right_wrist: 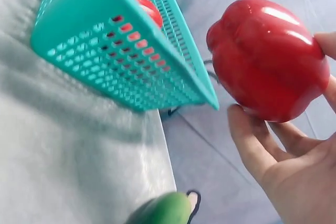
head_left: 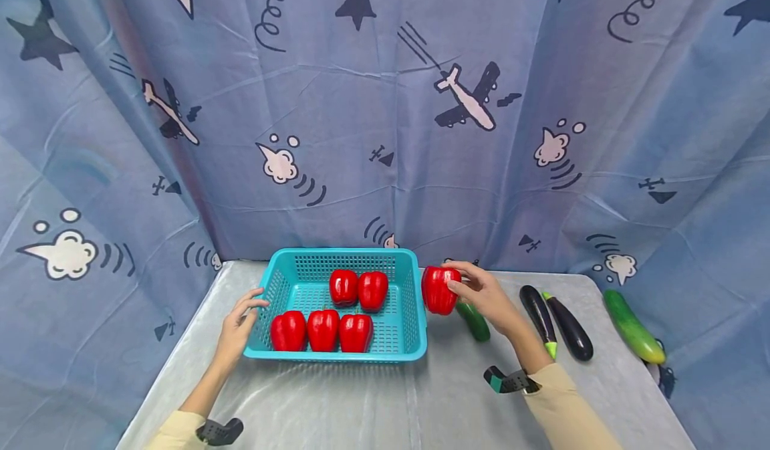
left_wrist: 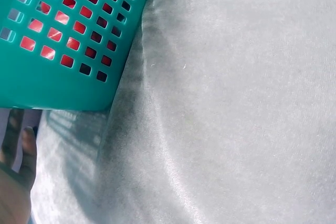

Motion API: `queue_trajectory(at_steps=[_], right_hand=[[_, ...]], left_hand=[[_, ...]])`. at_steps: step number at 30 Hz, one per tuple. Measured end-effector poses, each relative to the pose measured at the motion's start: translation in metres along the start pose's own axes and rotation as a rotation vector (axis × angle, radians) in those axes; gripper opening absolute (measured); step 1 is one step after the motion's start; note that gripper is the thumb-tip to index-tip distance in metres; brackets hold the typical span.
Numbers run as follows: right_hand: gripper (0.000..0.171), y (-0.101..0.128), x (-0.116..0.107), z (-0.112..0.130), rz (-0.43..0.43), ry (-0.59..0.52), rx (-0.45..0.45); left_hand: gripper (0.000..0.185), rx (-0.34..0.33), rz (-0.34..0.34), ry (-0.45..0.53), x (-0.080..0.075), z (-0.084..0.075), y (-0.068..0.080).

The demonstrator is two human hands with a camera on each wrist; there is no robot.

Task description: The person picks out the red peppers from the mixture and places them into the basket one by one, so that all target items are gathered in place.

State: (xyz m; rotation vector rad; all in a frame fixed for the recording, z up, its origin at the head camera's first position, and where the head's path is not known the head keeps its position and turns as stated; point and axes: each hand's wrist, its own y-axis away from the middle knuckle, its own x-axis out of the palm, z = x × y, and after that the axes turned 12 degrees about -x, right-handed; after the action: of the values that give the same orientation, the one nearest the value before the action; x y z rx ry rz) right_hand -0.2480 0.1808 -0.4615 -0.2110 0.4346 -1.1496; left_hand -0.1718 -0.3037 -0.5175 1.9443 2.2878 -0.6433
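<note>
My right hand (head_left: 481, 293) grips a red bell pepper (head_left: 439, 289) in the air just right of a teal basket (head_left: 394, 351). The right wrist view shows the pepper (right_wrist: 268, 59) held between fingers (right_wrist: 252, 145) and thumb beside the basket's corner (right_wrist: 212, 100). Several red peppers (head_left: 323, 329) lie in the basket, three in front and two (head_left: 359, 288) behind. My left hand (head_left: 240, 319) rests with relaxed fingers against the basket's left wall (left_wrist: 63, 61).
A green cucumber (head_left: 474, 321) lies just under my right hand. Two dark eggplants (head_left: 556, 319) and another cucumber (head_left: 634, 326) lie further right on the grey-white tablecloth (head_left: 421, 403). A blue patterned curtain (head_left: 385, 102) closes off the back and sides.
</note>
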Motion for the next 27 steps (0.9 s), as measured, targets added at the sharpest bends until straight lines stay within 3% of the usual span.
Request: queue_trajectory(at_steps=[6,18,27], right_hand=[[0.044,-0.013,0.019,0.005,0.052,-0.162,0.086],[0.045,-0.024,0.047,0.004,0.141,-0.244,0.018],[0.045,-0.031,0.062,0.002,0.221,-0.056,-0.101]], left_hand=[[0.02,-0.007,0.014,0.008,0.0,0.005,-0.002],[0.021,-0.058,0.006,0.016,0.001,-0.005,0.001],[0.022,-0.082,-0.004,0.004,0.0,-0.007,0.001]])
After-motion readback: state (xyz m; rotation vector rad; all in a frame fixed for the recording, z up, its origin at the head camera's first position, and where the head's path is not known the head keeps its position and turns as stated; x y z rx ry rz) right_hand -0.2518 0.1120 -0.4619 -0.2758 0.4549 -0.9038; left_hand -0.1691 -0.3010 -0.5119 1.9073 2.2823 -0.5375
